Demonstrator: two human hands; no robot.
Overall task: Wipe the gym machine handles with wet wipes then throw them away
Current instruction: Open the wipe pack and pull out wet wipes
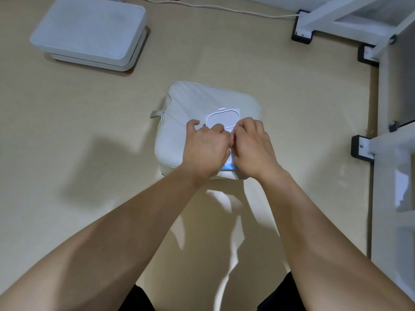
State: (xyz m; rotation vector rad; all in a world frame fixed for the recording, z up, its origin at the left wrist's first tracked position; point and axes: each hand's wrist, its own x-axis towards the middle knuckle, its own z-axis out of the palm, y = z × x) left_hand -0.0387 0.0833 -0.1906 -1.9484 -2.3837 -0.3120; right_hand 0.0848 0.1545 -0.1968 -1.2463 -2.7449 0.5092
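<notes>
A wet wipes pack point(224, 115) with a white flip lid raised lies on a cream cushioned stool point(179, 113) in the middle of the floor. A blue strip of the pack shows under my wrists. My left hand point(205, 147) rests on the pack's left side, fingers curled at the lid opening. My right hand point(252, 144) pinches at the opening beside it, fingertips touching the left hand's. The opening itself and any wipe are hidden by my fingers. No machine handle is in view.
White metal frame legs with black feet point(302, 32) of a gym machine stand at the top right and right edge. A white stacked step platform point(89, 30) sits at the top left. A white cable point(224, 9) runs along the floor at the top.
</notes>
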